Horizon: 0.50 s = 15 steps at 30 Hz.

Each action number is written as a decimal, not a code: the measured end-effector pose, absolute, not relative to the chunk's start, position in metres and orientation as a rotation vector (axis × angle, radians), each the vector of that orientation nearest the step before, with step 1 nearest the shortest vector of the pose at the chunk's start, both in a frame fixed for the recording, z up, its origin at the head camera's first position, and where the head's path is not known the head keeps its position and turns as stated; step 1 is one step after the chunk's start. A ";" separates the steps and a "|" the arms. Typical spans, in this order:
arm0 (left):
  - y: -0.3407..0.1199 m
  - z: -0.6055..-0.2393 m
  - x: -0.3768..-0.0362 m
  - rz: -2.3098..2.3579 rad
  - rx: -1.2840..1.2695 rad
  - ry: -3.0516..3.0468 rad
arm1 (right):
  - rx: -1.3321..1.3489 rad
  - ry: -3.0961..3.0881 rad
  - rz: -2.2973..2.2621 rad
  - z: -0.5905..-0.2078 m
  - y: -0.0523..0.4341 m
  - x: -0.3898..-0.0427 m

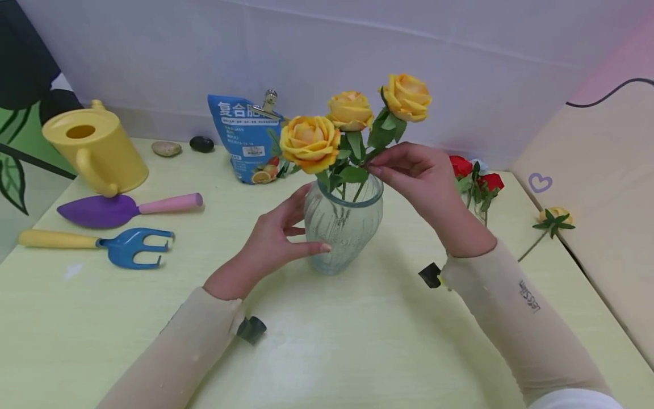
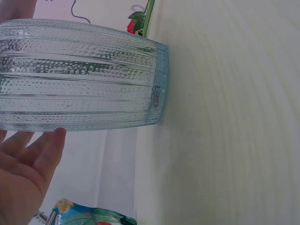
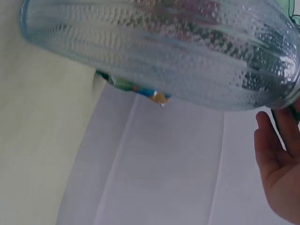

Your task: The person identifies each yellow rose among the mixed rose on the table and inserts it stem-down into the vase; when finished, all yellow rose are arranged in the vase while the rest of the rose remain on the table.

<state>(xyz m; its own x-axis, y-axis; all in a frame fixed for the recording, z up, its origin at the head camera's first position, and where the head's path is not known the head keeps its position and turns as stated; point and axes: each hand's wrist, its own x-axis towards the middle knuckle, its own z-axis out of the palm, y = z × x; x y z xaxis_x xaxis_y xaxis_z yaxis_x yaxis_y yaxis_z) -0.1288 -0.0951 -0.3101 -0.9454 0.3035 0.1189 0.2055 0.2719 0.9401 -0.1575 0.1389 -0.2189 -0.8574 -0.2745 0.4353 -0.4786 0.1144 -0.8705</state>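
A clear ribbed glass vase (image 1: 347, 233) stands upright on the table. My left hand (image 1: 273, 236) holds its left side, thumb across the front and fingers behind; in the left wrist view fingertips meet the glass (image 2: 84, 79). Two yellow roses (image 1: 310, 143) lean over the vase's left and back rim, stems inside. A third, taller yellow rose (image 1: 407, 97) tilts right above the rim. At the rim's right edge, my right hand (image 1: 421, 176) pinches this rose's stem between thumb and fingers. The right wrist view has that hand (image 3: 281, 173) beside the vase mouth.
Behind stand a blue clipped pouch (image 1: 245, 142) and two stones (image 1: 201, 144). To the left are a yellow watering can (image 1: 109, 147), a purple trowel (image 1: 99, 211) and a blue hand fork (image 1: 133, 247). Red roses (image 1: 491, 182) and another yellow rose (image 1: 557, 218) are at the right.
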 end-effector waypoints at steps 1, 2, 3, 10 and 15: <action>-0.095 -0.310 -0.129 1.782 0.494 2.435 | 0.790 -2.209 1.797 -0.219 0.142 -0.158; -0.095 -0.310 -0.129 1.781 0.498 2.435 | 0.819 -2.190 1.767 -0.219 0.145 -0.158; -0.095 -0.310 -0.129 1.781 0.502 2.436 | 0.846 -2.166 1.742 -0.220 0.147 -0.158; -0.096 -0.310 -0.129 1.780 0.506 2.440 | 0.863 -2.160 1.696 -0.222 0.153 -0.159; -0.096 -0.310 -0.129 1.780 0.501 2.432 | 0.823 -2.112 1.724 -0.223 0.150 -0.156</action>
